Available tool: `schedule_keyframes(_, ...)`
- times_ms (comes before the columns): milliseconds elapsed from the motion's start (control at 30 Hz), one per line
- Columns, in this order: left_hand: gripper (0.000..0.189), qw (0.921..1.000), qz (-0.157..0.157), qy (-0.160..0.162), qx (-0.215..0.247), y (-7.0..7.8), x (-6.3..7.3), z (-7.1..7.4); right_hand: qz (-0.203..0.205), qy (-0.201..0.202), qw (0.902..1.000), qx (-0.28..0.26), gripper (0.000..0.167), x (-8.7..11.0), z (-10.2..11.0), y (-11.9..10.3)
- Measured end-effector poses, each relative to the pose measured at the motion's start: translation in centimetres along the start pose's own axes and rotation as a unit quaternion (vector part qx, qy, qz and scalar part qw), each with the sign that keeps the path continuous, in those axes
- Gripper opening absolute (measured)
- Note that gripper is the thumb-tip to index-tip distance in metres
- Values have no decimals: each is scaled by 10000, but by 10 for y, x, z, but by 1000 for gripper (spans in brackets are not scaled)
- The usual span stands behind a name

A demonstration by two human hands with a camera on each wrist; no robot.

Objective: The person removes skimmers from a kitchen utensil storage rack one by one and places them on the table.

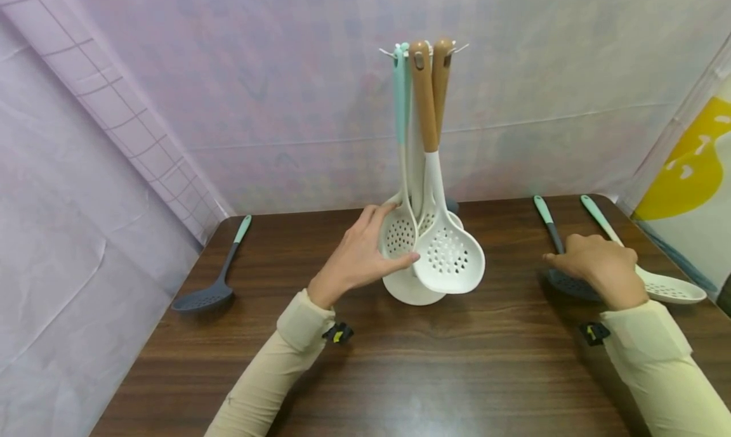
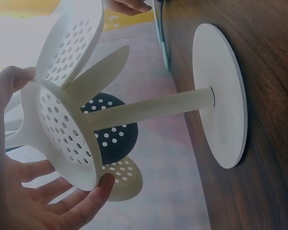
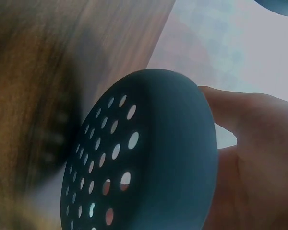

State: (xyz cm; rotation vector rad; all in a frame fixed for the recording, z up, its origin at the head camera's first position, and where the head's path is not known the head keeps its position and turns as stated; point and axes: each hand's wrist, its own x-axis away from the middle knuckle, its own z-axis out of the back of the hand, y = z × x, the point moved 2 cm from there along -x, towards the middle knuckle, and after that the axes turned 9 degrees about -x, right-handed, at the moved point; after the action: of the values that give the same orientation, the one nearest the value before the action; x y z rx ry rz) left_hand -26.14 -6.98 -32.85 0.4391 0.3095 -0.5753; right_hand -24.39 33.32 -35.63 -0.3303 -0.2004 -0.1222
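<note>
A white slotted skimmer with a mint handle [image 1: 400, 101] hangs on a white utensil stand [image 1: 415, 291]. My left hand [image 1: 361, 250] holds the head of this skimmer [image 2: 69, 129] by its rim, thumb on one side and fingertips on the other. At the right, my right hand [image 1: 599, 262] grips a dark grey skimmer [image 1: 573, 286] with a mint handle by its head. The right wrist view shows the perforated head [image 3: 182, 153] close over the tabletop, with fingers [image 3: 249, 115] at its rim.
Beside the held white skimmer hangs a white skimmer [image 1: 451, 259] with a wooden handle; a dark perforated utensil [image 2: 117, 139] hangs behind. Another grey skimmer [image 1: 205, 297] lies at the table's left. A white slotted utensil [image 1: 671, 288] lies right of my right hand. Cloth walls [image 1: 297, 107] enclose the table.
</note>
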Motion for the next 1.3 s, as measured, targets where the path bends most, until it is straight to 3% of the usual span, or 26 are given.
schedule_keyframes(467,95,9998,187,16,-108,-3,6,7,533,572,9968,-175,74,1,6,-15)
schedule_keyframes(667,95,9993,329,80,-173,-6,8,14,912,911,9916,-124,59,9,9,-37)
schedule_keyframes(933,94,9978,461,149,-458,-24,17,27,1369,1190,9830,-280,65,24,19,-74)
schedule_keyframes(1100,94,9951,674,166,-710,-43,27,41,1681,1871,9665,-518,67,35,24,-96)
schedule_keyframes(1200,94,9913,967,86,-892,-57,37,50,1975,2368,9489,-677,58,44,25,-109)
schedule_keyframes(1300,94,9854,1309,-51,-1088,-72,47,58,2368,2881,9250,-723,43,52,24,-122)
